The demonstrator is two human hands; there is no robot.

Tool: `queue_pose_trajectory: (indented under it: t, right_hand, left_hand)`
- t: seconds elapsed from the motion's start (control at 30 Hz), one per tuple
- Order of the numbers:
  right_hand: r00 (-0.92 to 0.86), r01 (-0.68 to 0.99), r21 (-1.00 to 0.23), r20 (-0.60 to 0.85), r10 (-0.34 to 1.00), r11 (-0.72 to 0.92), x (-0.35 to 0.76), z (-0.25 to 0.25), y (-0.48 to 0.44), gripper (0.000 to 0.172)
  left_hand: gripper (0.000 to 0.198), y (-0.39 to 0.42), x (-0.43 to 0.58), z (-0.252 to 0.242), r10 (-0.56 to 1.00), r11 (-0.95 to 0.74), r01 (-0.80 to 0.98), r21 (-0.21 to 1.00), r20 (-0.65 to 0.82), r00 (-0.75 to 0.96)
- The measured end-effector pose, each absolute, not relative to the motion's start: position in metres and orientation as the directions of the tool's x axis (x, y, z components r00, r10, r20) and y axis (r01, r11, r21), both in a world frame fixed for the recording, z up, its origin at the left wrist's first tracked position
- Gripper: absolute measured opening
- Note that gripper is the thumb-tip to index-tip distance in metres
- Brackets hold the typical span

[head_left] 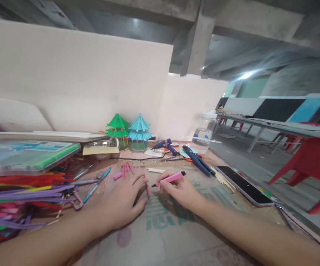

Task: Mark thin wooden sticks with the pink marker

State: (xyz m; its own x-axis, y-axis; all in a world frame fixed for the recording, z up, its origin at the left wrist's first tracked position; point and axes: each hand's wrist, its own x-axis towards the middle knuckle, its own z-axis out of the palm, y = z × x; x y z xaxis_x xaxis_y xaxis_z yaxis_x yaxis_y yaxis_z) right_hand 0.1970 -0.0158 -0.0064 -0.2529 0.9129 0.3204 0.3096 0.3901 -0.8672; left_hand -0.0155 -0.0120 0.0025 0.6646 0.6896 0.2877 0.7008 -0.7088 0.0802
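Note:
My right hand point(180, 192) is closed around a pink marker pen point(171, 178), its dark tip pointing left toward a thin pink stick point(147, 191). My left hand point(121, 201) lies palm down on the brown cardboard sheet point(176, 232), its fingers spread and a fingertip pressing on the upper end of that stick. Several more short pink stick pieces point(126, 170) lie just beyond my left fingers. A pale wooden stick point(156, 170) lies behind the pen.
A heap of coloured craft sticks point(24, 192), a blue pen point(97, 184) and a clear box point(24, 155) sit at left. Green point(117, 129) and blue point(140, 132) stick pagodas, a blue glue gun point(167, 146), blue cutters point(197, 159) and a phone point(244, 184) lie behind and right. A red chair point(312, 166) stands beyond the edge.

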Motion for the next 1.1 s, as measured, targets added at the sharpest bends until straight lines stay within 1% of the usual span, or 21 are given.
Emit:
queue_pose_trajectory:
  t: [0.03, 0.1, 0.17, 0.27, 0.37, 0.43, 0.5, 0.57, 0.63, 0.7, 0.77, 0.83, 0.93, 1.03, 1.1]
  right_hand:
    - [-0.242, 0.325, -0.822, 0.405, 0.882, 0.467, 0.198, -0.008, -0.016, 0.014]
    - [-0.299, 0.328, -0.705, 0.554, 0.777, 0.629, 0.199, -0.011, -0.016, 0.018]
    - [-0.376, 0.336, -0.602, 0.619, 0.689, 0.724, 0.200, -0.013, -0.015, 0.021]
    - [-0.471, 0.386, -0.510, 0.607, 0.640, 0.768, 0.202, -0.016, -0.014, 0.025]
    - [-0.527, 0.453, -0.419, 0.586, 0.616, 0.787, 0.201, -0.017, -0.014, 0.032]
    - [-0.565, 0.472, -0.384, 0.559, 0.607, 0.794, 0.201, -0.016, -0.016, 0.034]
    - [-0.589, 0.481, -0.365, 0.539, 0.602, 0.797, 0.200, -0.014, -0.018, 0.032]
    - [-0.595, 0.485, -0.363, 0.530, 0.604, 0.796, 0.200, -0.011, -0.020, 0.029]
    - [-0.602, 0.487, -0.364, 0.519, 0.607, 0.794, 0.200, -0.009, -0.021, 0.029]
    - [-0.616, 0.494, -0.367, 0.491, 0.615, 0.788, 0.201, -0.007, -0.022, 0.033]
    - [-0.615, 0.510, -0.366, 0.478, 0.627, 0.779, 0.202, -0.007, -0.023, 0.034]
    - [-0.612, 0.512, -0.367, 0.479, 0.630, 0.777, 0.203, -0.008, -0.023, 0.033]
    - [-0.599, 0.502, -0.388, 0.488, 0.634, 0.773, 0.203, -0.010, -0.022, 0.032]
    - [-0.576, 0.496, -0.431, 0.486, 0.657, 0.754, 0.204, -0.013, -0.021, 0.030]
    - [-0.561, 0.492, -0.462, 0.481, 0.674, 0.738, 0.203, -0.014, -0.020, 0.027]
  left_hand:
    - [0.045, -0.012, -0.016, 0.002, 0.693, -0.702, 0.707, 0.084, 0.306, 0.653]
    - [0.057, -0.012, -0.018, 0.003, 0.713, -0.687, 0.719, 0.108, 0.290, 0.638]
    - [0.064, -0.011, -0.018, 0.003, 0.753, -0.654, 0.742, 0.147, 0.222, 0.620]
    - [0.065, -0.009, -0.018, 0.003, 0.790, -0.614, 0.766, 0.190, 0.155, 0.594]
    - [0.057, -0.009, -0.017, 0.002, 0.768, -0.640, 0.742, 0.199, 0.195, 0.610]
    - [0.049, -0.008, -0.017, 0.002, 0.750, -0.659, 0.730, 0.183, 0.242, 0.616]
    - [0.040, -0.008, -0.016, 0.002, 0.734, -0.672, 0.723, 0.162, 0.274, 0.621]
    - [0.033, -0.007, -0.016, 0.003, 0.731, -0.677, 0.720, 0.156, 0.261, 0.630]
    - [0.032, -0.007, -0.016, 0.003, 0.746, -0.664, 0.727, 0.174, 0.217, 0.630]
    - [0.032, -0.007, -0.015, 0.003, 0.759, -0.651, 0.733, 0.198, 0.183, 0.624]
    - [0.032, -0.006, -0.016, 0.003, 0.758, -0.652, 0.730, 0.207, 0.186, 0.625]
    - [0.040, -0.004, -0.018, 0.003, 0.751, -0.658, 0.731, 0.178, 0.222, 0.622]
    - [0.055, 0.008, -0.025, 0.004, 0.731, -0.656, 0.748, 0.099, 0.329, 0.598]
    - [0.050, 0.026, -0.034, 0.003, 0.723, -0.640, 0.765, 0.079, 0.398, 0.564]
    - [0.047, 0.036, -0.040, -0.001, 0.755, -0.588, 0.806, 0.074, 0.408, 0.514]
